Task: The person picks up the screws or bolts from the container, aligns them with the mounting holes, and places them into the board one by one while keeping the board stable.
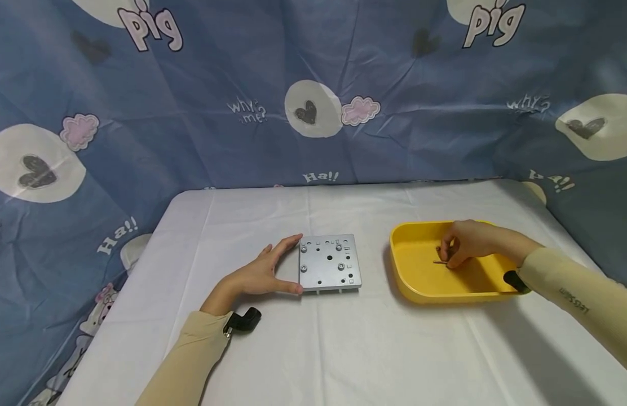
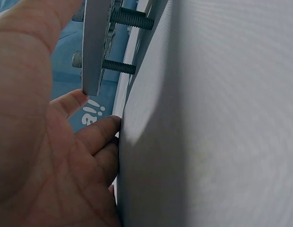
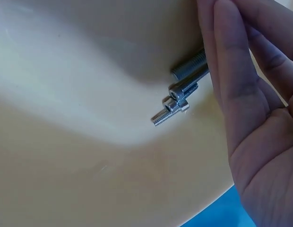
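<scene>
My left hand point(image 1: 260, 274) grips the left side of a square silver metal plate point(image 1: 318, 279), thumb at the near corner and index finger at the far one. Several socket-head bolts point(image 1: 341, 266) pass through the plate, and their threaded shanks point(image 2: 120, 66) stick out underneath. Inside a yellow tray point(image 1: 430, 299), my right hand point(image 1: 471, 239) has curled fingers and pinches a thin bolt point(image 1: 438, 261) that juts out to the left. Several loose bolts point(image 3: 177, 97) lie together on the tray floor, partly behind the fingers; the right fingertips are out of the right wrist view.
A white cloth point(image 1: 364, 349) covers the table. Behind it hangs a blue patterned curtain point(image 1: 207, 113). The tray stands to the right of the plate, with a gap of cloth between them. Black wrist cameras point(image 1: 246, 320) are strapped at both sleeves.
</scene>
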`<control>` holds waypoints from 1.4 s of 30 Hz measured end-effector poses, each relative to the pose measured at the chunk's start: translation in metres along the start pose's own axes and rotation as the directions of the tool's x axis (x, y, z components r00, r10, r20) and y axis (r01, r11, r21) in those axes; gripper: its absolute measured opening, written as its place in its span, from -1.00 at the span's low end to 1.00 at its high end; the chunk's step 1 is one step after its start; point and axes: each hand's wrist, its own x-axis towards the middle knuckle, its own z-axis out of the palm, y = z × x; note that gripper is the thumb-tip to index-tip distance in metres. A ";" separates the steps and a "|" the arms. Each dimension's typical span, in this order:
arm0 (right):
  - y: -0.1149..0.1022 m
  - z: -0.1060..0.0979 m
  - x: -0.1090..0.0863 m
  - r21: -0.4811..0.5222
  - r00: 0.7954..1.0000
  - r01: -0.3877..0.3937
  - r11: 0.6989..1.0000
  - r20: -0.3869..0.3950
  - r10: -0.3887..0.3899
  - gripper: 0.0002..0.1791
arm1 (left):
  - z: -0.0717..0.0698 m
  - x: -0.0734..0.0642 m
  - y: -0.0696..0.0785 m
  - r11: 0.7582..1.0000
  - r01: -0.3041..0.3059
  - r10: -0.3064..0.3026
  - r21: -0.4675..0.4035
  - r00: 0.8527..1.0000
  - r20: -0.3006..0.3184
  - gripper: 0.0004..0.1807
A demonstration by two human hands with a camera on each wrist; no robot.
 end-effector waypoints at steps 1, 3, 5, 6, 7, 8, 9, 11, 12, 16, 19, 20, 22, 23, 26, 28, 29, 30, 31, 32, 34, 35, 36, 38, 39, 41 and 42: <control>0.000 0.001 0.001 0.013 1.000 -0.007 1.000 0.009 0.007 -0.87 | 0.000 0.000 0.000 1.000 0.002 -0.002 0.000 1.000 0.001 0.36; -0.002 0.001 0.002 0.027 1.000 -0.018 0.999 0.024 0.018 -0.89 | 0.000 -0.001 0.000 1.000 0.008 -0.008 0.000 1.000 0.002 0.36; -0.003 0.001 0.004 0.020 0.999 -0.016 1.000 0.031 0.016 -0.89 | -0.001 -0.002 0.001 1.000 0.014 -0.014 -0.003 1.000 0.003 0.35; -0.003 0.001 0.004 0.010 0.999 -0.014 1.000 0.031 0.013 -0.88 | -0.002 -0.003 0.001 1.000 0.012 -0.012 -0.004 1.000 0.002 0.34; -0.004 0.001 0.005 0.000 0.999 -0.013 1.000 0.033 0.013 -0.88 | -0.002 -0.003 0.001 1.000 0.007 -0.007 -0.004 1.000 0.002 0.34; -0.004 0.001 0.005 -0.011 0.999 -0.009 1.000 0.035 0.009 -0.88 | -0.003 -0.003 0.002 1.000 0.005 -0.005 -0.005 1.000 0.003 0.34; -0.005 0.000 0.006 -0.020 0.999 -0.009 1.000 0.036 0.010 -0.88 | -0.003 -0.003 0.002 1.000 0.002 -0.002 -0.007 1.000 0.004 0.33; -0.005 0.000 0.006 -0.026 0.999 -0.012 1.000 0.041 0.013 -0.88 | -0.003 -0.003 0.003 1.000 0.000 0.000 -0.009 1.000 0.007 0.33; -0.005 0.000 0.007 -0.021 0.999 -0.018 1.000 0.044 0.019 -0.88 | -0.003 -0.003 0.003 1.000 -0.002 0.002 -0.008 1.000 0.008 0.33; -0.005 0.001 0.007 0.003 0.998 -0.030 1.000 0.048 0.030 -0.88 | -0.002 -0.002 0.003 1.000 -0.003 0.004 -0.007 1.000 0.016 0.34; -0.004 0.002 0.007 0.008 0.998 -0.037 0.999 0.043 0.037 -0.87 | -0.002 0.000 0.004 1.000 -0.015 0.015 -0.004 1.000 0.023 0.34; -0.004 0.002 0.007 0.008 0.998 -0.036 0.999 0.041 0.036 -0.86 | -0.002 0.000 0.004 1.000 -0.018 0.018 -0.007 1.000 0.025 0.34; -0.002 0.004 0.007 0.011 0.998 -0.040 0.999 0.039 0.039 -0.86 | -0.001 0.000 0.004 1.000 -0.022 0.022 -0.010 0.999 0.025 0.34; -0.001 0.004 0.007 0.013 0.998 -0.039 0.999 0.039 0.039 -0.86 | -0.001 0.000 0.005 1.000 -0.019 0.020 -0.012 0.999 0.025 0.34; 0.001 0.005 0.009 0.018 0.998 -0.037 0.999 0.043 0.036 -0.86 | -0.001 0.000 0.005 1.000 -0.013 0.013 -0.017 1.000 0.024 0.34; 0.002 0.005 0.009 0.024 0.998 -0.038 0.999 0.051 0.037 -0.87 | -0.001 0.000 0.004 1.000 -0.008 0.009 -0.015 1.000 0.025 0.34; 0.002 0.005 0.010 0.030 0.998 -0.043 0.999 0.056 0.041 -0.87 | -0.001 0.000 0.004 1.000 -0.008 0.008 -0.016 1.000 0.025 0.34; 0.002 0.005 0.010 0.034 0.997 -0.046 0.998 0.061 0.044 -0.87 | -0.001 0.000 0.004 1.000 -0.009 0.009 -0.016 1.000 0.025 0.34; 0.002 0.005 0.010 0.039 0.997 -0.048 0.998 0.066 0.045 -0.87 | -0.001 0.000 0.004 1.000 -0.011 0.011 -0.016 1.000 0.024 0.34; 0.001 0.005 0.010 0.044 0.996 -0.048 0.998 0.071 0.045 -0.88 | -0.001 0.000 0.004 1.000 -0.014 0.014 -0.016 1.000 0.023 0.34; 0.000 0.005 0.010 0.045 0.996 -0.047 0.998 0.076 0.043 -0.88 | -0.001 -0.001 0.003 1.000 -0.020 0.020 -0.017 1.000 0.019 0.34; -0.001 0.005 0.010 0.044 0.996 -0.044 0.998 0.076 0.041 -0.88 | -0.002 -0.001 0.003 1.000 -0.023 0.023 -0.018 1.000 0.017 0.34; -0.002 0.005 0.009 0.041 0.996 -0.041 0.998 0.077 0.038 -0.89 | -0.002 -0.001 0.003 1.000 -0.023 0.024 -0.017 1.000 0.015 0.34; -0.003 0.005 0.009 0.035 0.997 -0.035 0.999 0.075 0.033 -0.89 | -0.002 -0.002 0.004 1.000 -0.023 0.023 -0.020 1.000 0.013 0.34; -0.004 0.005 0.009 0.031 0.997 -0.035 0.999 0.073 0.033 -0.89 | -0.003 -0.002 0.004 1.000 -0.023 0.024 -0.021 1.000 0.012 0.34; -0.006 0.004 0.009 0.030 0.997 -0.035 0.999 0.073 0.033 -0.90 | -0.003 -0.003 0.004 1.000 -0.022 0.022 -0.022 1.000 0.010 0.34; -0.006 0.004 0.008 0.019 0.997 -0.028 0.999 0.069 0.027 -0.90 | -0.003 -0.003 0.004 1.000 -0.021 0.021 -0.022 1.000 0.010 0.34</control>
